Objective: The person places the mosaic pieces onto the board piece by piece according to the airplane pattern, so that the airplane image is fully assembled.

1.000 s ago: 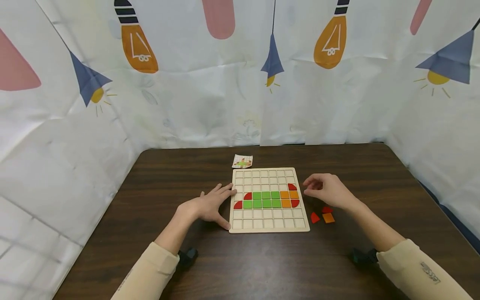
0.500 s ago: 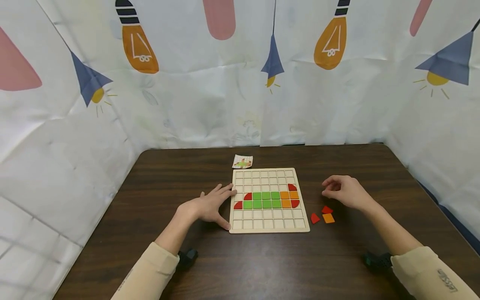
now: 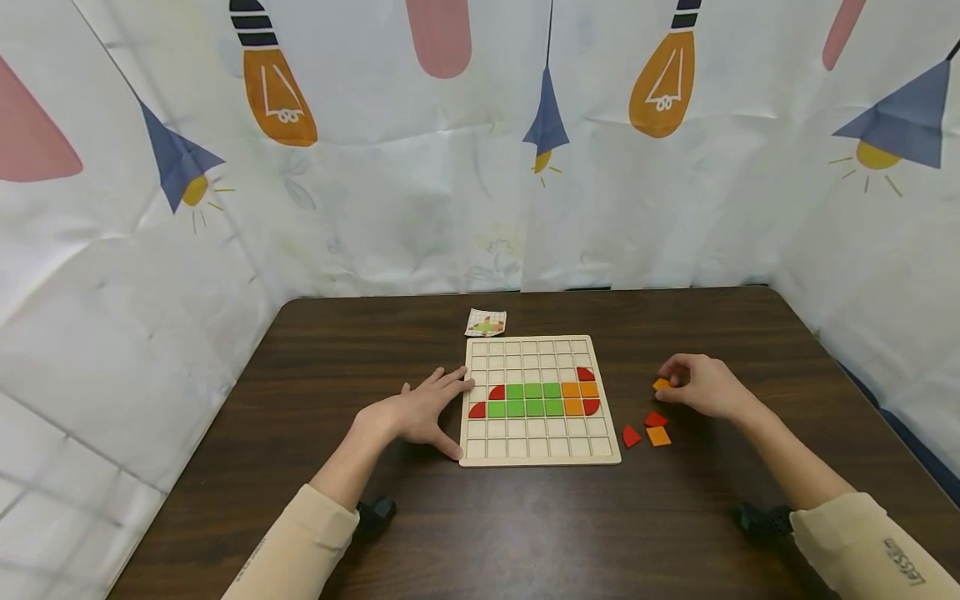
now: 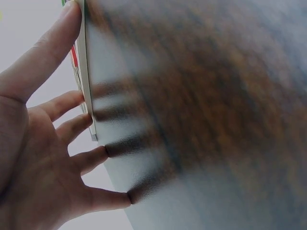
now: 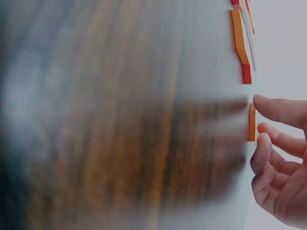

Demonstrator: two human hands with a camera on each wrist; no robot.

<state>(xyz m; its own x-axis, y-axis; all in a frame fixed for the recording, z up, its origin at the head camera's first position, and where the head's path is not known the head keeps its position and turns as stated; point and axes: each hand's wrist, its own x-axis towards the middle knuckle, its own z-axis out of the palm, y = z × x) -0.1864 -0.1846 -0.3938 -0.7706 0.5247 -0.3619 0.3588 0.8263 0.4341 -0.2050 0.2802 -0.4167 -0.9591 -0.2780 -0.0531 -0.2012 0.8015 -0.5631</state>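
My left hand (image 3: 416, 410) lies with spread fingers along the left edge of the wooden grid board (image 3: 536, 450); its thumb touches the front left corner. Green, orange and red tiles fill two rows of the board, with one more red tile (image 3: 585, 374) above them at the right. Right of the board, my right hand (image 3: 701, 386) pinches an orange tile (image 3: 662, 384) between thumb and index finger. In the right wrist view this orange tile (image 5: 252, 122) is low at the table surface, with the other fingers curled beside it.
Two red tiles (image 3: 631, 436) and another orange tile (image 3: 658, 436) lie right of the board, nearer the front. A small picture card (image 3: 486, 322) lies behind the board. The dark wooden table (image 3: 360, 325) meets a patterned cloth (image 3: 420, 233) at the back.
My right hand has moved rightward, away from the board, and its thumb and index finger have come around an orange tile. The left hand and the board have stayed put.
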